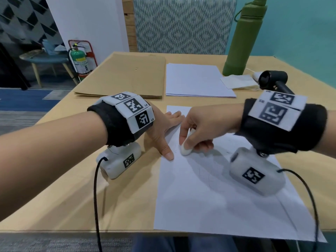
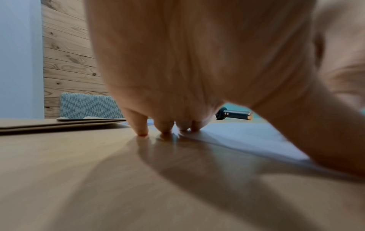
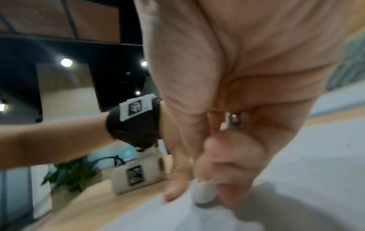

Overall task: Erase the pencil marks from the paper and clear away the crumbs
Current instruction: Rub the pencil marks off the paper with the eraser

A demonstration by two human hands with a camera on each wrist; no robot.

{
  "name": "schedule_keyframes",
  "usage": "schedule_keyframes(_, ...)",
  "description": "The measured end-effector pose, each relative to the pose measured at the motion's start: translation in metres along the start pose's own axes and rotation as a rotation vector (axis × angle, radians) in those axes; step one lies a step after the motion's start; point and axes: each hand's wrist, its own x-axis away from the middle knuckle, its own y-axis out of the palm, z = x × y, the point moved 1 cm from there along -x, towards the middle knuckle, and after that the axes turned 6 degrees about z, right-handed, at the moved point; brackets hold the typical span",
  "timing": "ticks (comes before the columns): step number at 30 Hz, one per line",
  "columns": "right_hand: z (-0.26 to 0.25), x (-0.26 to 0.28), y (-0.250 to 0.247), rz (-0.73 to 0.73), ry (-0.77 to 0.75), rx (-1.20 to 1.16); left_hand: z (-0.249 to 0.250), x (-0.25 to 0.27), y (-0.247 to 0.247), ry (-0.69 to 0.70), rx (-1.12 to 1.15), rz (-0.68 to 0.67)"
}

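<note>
The right hand (image 1: 201,124) pinches a small white oval eraser (image 1: 185,149) between curled fingers (image 1: 183,130) and thumb, its tip on the white paper sheet (image 1: 218,197) bearing faint pencil marks. At nine o'clock from the eraser, the left hand (image 1: 160,128) lies flat, fingers (image 2: 141,125) spread and straight, pressing the sheet's left edge onto the light wooden desk (image 1: 118,197). A white paper stack (image 1: 196,80) lies at twelve o'clock.
</note>
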Motion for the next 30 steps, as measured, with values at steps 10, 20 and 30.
schedule_keyframes(10,0.003,0.010,0.009,-0.029,-0.019,-0.035,-0.005,-0.008,0.004,0.018,-0.010,-0.005)
schedule_keyframes(20,0.005,-0.007,0.006,0.047,0.007,-0.119,0.001,0.002,0.001,-0.009,-0.025,-0.005)
schedule_keyframes(30,0.007,-0.020,0.000,0.130,0.004,-0.104,0.007,0.010,-0.003,-0.001,-0.018,0.012)
